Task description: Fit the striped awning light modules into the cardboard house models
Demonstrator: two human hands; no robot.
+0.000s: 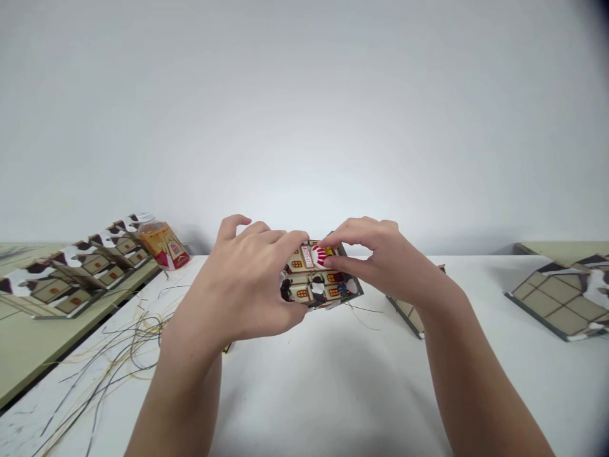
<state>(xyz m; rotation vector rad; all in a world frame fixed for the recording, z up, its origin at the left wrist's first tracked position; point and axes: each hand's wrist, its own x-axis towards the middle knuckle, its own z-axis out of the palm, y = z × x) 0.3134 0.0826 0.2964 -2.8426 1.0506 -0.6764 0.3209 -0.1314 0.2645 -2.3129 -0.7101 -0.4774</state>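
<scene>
My left hand [238, 285] is wrapped round the left side of a small model house [304, 279], held tilted above the white table. The house front shows lit-looking orange windows, tiny figures, white snow patches and a sign that seems to read "gift shop". Beside the sign sits a red-and-white striped awning [320, 256]. My right hand [375, 254] pinches at this awning with thumb and forefinger. Its other fingers are curled above the house. My left palm hides the house's left end.
Several model houses [52, 289] stand in a row at the left, by a clear plastic bottle [164, 244] with an orange and red label. Thin wires [128, 343] lie tangled on the white table [333, 393]. More houses [556, 298] stand at the right, one partly behind my right wrist.
</scene>
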